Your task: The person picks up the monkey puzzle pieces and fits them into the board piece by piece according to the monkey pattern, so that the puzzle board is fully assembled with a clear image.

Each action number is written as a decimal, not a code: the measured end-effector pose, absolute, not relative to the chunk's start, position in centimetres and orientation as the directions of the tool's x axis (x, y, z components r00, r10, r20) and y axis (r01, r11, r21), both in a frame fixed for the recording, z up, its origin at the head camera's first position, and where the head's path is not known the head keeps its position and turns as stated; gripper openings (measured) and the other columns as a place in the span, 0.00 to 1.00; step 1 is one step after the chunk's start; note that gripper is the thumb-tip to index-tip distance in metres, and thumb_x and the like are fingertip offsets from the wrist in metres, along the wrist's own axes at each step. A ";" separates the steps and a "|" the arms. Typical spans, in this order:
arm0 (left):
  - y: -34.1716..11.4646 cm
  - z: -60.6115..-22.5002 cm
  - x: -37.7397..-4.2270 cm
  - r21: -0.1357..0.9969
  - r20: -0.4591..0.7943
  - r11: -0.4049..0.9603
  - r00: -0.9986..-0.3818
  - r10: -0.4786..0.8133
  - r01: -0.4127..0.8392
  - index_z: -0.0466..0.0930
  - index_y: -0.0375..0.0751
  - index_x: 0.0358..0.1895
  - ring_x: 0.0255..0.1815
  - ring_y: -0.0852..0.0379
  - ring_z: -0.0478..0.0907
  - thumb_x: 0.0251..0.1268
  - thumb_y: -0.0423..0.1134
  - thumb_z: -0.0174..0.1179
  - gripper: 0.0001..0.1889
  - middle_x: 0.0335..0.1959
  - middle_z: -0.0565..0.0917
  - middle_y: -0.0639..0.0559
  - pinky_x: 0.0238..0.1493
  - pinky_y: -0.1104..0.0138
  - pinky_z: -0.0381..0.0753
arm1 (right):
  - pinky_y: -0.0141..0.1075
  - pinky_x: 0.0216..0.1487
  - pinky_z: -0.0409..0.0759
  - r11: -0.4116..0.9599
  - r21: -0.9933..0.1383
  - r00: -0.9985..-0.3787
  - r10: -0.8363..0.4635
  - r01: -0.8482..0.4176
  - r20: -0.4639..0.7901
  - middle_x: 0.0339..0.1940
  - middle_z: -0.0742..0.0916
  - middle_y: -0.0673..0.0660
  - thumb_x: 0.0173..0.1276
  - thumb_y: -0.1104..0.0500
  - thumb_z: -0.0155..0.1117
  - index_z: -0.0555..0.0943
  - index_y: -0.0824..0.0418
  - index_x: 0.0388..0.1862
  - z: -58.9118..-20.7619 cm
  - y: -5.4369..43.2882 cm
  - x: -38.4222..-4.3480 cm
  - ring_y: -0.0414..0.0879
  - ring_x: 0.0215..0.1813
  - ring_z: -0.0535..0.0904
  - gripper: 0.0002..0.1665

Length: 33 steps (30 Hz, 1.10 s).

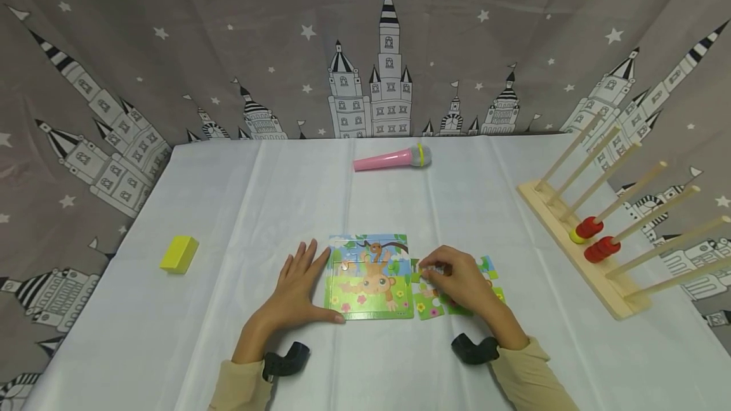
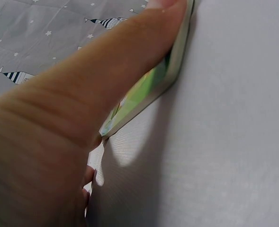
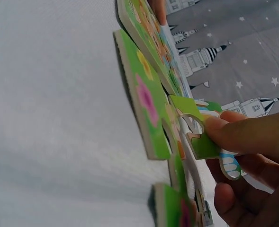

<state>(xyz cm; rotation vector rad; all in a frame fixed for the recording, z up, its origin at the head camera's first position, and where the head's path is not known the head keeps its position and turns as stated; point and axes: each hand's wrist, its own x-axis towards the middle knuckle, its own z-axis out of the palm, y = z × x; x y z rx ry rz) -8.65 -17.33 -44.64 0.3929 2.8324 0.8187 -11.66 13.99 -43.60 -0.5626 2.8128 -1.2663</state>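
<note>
My left hand [image 1: 294, 290] lies with fingers spread along the left edge of a square picture board [image 1: 371, 284], which shows a monkey hanging from a branch. Its thumb rests at the board's lower left corner; in the left wrist view the thumb [image 2: 96, 61] lies over the board's edge. My right hand [image 1: 459, 276] pinches a green jigsaw piece [image 3: 201, 145] between thumb and fingers, just right of the board. More loose jigsaw pieces [image 1: 429, 307] lie under and around this hand, some hidden by it. One with a pink flower [image 3: 146, 99] shows in the right wrist view.
A pink toy microphone [image 1: 384, 160] lies at the back of the white-covered table [image 1: 274, 195]. To the left is a yellow block [image 1: 179, 254]. A wooden peg stand [image 1: 582, 259] with several red rings and a yellow one stands at the right. A grey castle-print curtain [image 1: 257, 30] hangs behind.
</note>
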 end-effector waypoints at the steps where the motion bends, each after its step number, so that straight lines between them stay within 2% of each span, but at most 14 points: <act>1: -17.3 -44.7 -8.7 0.542 -0.086 0.815 -0.951 0.296 0.204 0.48 0.45 0.71 0.74 0.41 0.33 0.24 0.66 0.70 0.65 0.74 0.42 0.40 0.71 0.46 0.33 | 0.26 0.27 0.72 0.609 -0.726 -0.935 -0.326 -0.321 0.139 0.32 0.84 0.45 0.54 0.61 0.68 0.84 0.51 0.33 -43.6 14.0 -11.7 0.34 0.25 0.69 0.07; 14: -17.3 -44.8 -8.6 0.557 -0.084 0.806 -0.952 0.295 0.200 0.48 0.44 0.71 0.74 0.41 0.32 0.24 0.67 0.70 0.65 0.74 0.41 0.41 0.71 0.46 0.33 | 0.26 0.26 0.71 0.600 -0.749 -0.956 -0.242 -0.283 0.168 0.33 0.85 0.47 0.55 0.61 0.68 0.84 0.53 0.33 -43.8 14.2 -12.0 0.35 0.25 0.69 0.06; 23: -17.3 -44.7 -8.6 0.548 -0.099 0.815 -0.952 0.290 0.191 0.47 0.45 0.71 0.74 0.41 0.32 0.24 0.67 0.70 0.65 0.74 0.41 0.41 0.71 0.46 0.32 | 0.27 0.27 0.70 0.518 -0.806 -0.955 -0.221 -0.287 0.197 0.33 0.86 0.51 0.55 0.60 0.68 0.84 0.55 0.36 -43.8 12.9 -12.6 0.35 0.26 0.69 0.08; 29: -17.3 -44.7 -8.5 0.549 -0.094 0.813 -0.952 0.291 0.194 0.48 0.44 0.71 0.74 0.40 0.32 0.24 0.67 0.70 0.64 0.74 0.41 0.40 0.71 0.46 0.33 | 0.27 0.34 0.74 0.465 -0.858 -0.968 -0.217 -0.218 0.128 0.36 0.86 0.52 0.55 0.58 0.68 0.83 0.55 0.38 -43.7 10.6 -13.1 0.38 0.34 0.76 0.10; 33: -17.2 -44.7 -8.6 0.553 -0.080 0.808 -0.953 0.294 0.203 0.49 0.44 0.71 0.74 0.40 0.33 0.24 0.66 0.71 0.64 0.74 0.42 0.40 0.70 0.46 0.33 | 0.28 0.35 0.76 0.441 -0.877 -0.967 -0.238 -0.192 0.092 0.35 0.85 0.52 0.55 0.58 0.68 0.82 0.55 0.38 -43.8 8.7 -13.3 0.40 0.34 0.78 0.11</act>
